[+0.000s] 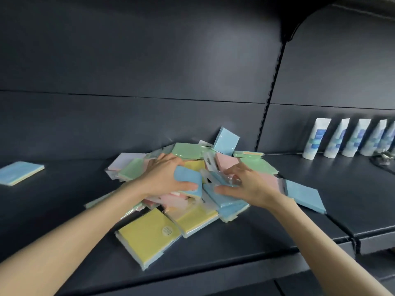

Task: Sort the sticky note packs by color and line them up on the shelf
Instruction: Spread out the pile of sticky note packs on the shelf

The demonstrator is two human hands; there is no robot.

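While both bare forearms reach in from the near edge, the head view looks down on a dark shelf (245,248) that carries a jumbled pile of sticky note packs (193,221) in blue, green, pink, yellow and pale lilac.

The left hand (164,176) lies on top of the heap; its fingers (171,162) curl over the far edge of a blue pack (188,178) and the thumb closes on its near edge, so the pack is gripped and tipped up. The right hand (250,186) is just beside it, thumb stretched flat along a second blue pack (228,202), bent fingers buried in crinkled clear wrapper (229,180). Whether they pinch the wrapper or merely touch it I cannot tell.

At the front of the pile a yellow pack (149,238) lies flat. A green pack (188,149) sits at the back, and behind it an upright blue pack (226,141) leans on the rear panel. Another flat blue pack (305,196) has slid out to the right, touching the heap.

Well apart to the left, a lone blue pack (21,173) lies flat on the shelf. On the far right a row of white tubes (316,137) stands against the back panel.
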